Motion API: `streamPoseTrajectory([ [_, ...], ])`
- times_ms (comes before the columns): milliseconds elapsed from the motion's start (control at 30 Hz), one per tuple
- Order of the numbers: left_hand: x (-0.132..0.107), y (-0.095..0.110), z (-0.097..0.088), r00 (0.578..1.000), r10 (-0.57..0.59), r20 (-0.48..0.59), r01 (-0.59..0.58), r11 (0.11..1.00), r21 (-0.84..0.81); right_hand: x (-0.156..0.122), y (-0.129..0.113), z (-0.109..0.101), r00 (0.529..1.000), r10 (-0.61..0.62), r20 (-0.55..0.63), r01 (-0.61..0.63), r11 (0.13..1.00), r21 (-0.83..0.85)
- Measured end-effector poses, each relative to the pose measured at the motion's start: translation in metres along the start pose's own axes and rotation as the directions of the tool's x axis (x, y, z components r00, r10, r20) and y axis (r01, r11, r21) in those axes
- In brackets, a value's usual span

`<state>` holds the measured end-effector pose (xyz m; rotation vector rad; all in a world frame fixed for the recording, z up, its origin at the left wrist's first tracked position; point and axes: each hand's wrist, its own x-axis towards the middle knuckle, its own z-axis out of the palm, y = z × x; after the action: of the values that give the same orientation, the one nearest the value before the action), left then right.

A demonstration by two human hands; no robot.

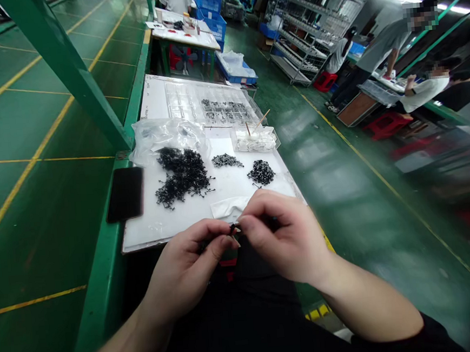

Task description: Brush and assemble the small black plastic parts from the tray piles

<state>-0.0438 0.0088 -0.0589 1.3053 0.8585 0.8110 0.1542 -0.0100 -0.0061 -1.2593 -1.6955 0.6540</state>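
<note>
Two-hand pinch on a small black part [233,229], just above the near edge of the white board [161,228].
Left hand [185,272] and right hand [284,237] both have fingertips closed on it, its shape mostly hidden; loose black parts [182,175] lie heaped beyond a white tissue [229,208].

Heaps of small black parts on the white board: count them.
3. A large sprawling black heap at left, a small elongated black heap in the middle, a compact round black heap at right. None looks hidden.
</note>
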Motion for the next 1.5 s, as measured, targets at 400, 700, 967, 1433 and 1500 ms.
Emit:
streamPoseTrajectory([
  [400,0.000,0.005,0.017,0.989,-0.146,-0.030,0.133,0.956,-0.262,0.032,-0.007,-0.043,0.842,0.397,-0.365,0.305,0.208,0.929],
  [700,0.006,0.005,0.032,0.989,-0.015,-0.149,-0.069,0.837,-0.543,0.022,0.001,-0.019,0.850,0.442,-0.285,0.276,0.087,0.957],
  [967,0.008,0.007,0.033,0.981,0.001,-0.192,-0.109,0.825,-0.555,0.021,0.000,-0.017,0.851,0.436,-0.293,0.280,0.095,0.955],
  [1433,0.001,0.006,0.029,0.985,-0.012,-0.172,-0.071,0.878,-0.472,0.025,-0.003,-0.035,0.852,0.334,-0.402,0.313,0.290,0.904],
  [1500,-0.002,0.007,0.026,0.981,0.005,-0.195,-0.078,0.928,-0.366,0.023,-0.008,-0.042,0.860,0.222,-0.460,0.320,0.470,0.823],
])
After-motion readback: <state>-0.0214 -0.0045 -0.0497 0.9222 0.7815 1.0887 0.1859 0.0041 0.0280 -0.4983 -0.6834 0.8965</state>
